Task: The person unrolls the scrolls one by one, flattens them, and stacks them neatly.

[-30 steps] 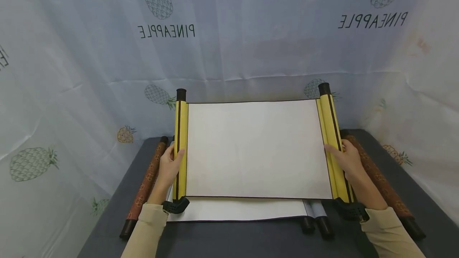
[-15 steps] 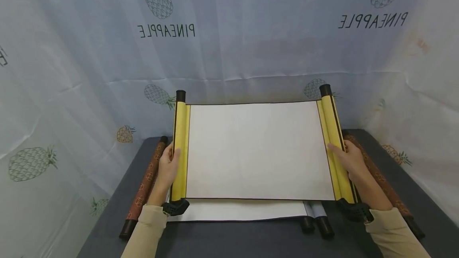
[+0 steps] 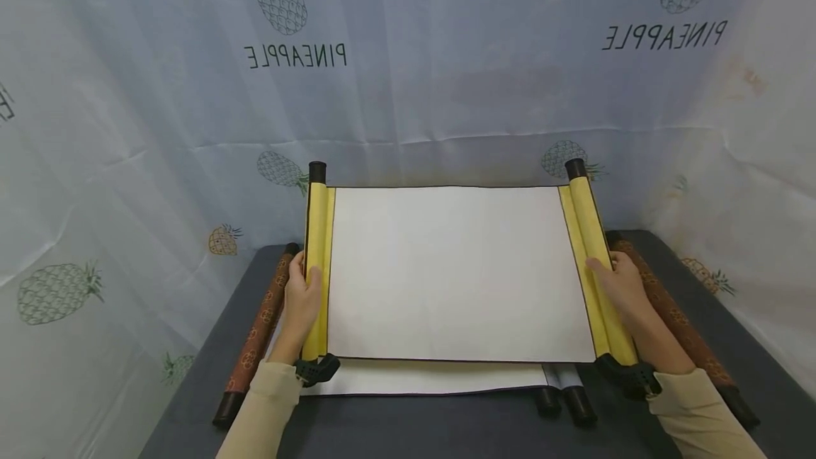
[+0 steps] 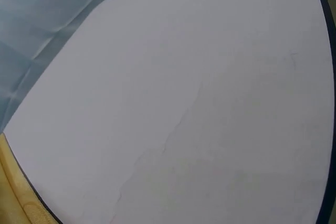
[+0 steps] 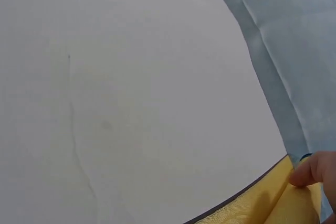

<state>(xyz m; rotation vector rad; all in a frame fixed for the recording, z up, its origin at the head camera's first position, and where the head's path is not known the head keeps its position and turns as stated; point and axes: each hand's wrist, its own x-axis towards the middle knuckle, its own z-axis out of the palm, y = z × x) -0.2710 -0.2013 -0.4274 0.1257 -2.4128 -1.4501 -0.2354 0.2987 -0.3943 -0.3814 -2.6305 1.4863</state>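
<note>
A scroll with blank white paper [image 3: 446, 271] and yellow rolled ends is spread between my hands, its black knobs at the top. Round the left yellow roll, my left hand [image 3: 301, 307] grips with the thumb in front and the fingers mostly hidden behind. My right hand [image 3: 627, 296] holds the right yellow roll [image 3: 599, 261] the same way, thumb on the front. That thumb [image 5: 310, 171] also shows on the yellow cloth in the right wrist view. White paper [image 4: 184, 87] fills most of the left wrist view, where my left fingers are out of sight.
Beneath the held scroll lies another white scroll [image 3: 440, 379] with a grey roll [image 3: 566, 376] and black knobs at its right. Brown patterned rolls [image 3: 255, 338] lie along both sides of the dark table [image 3: 408, 431]. A pineapple-print curtain [image 3: 446, 91] hangs behind.
The scroll has come down slightly, covering more of the white scroll below. Both rolls have turned, so their dark stripes have moved outward to the rolls' edges. Both hands keep their hold.
</note>
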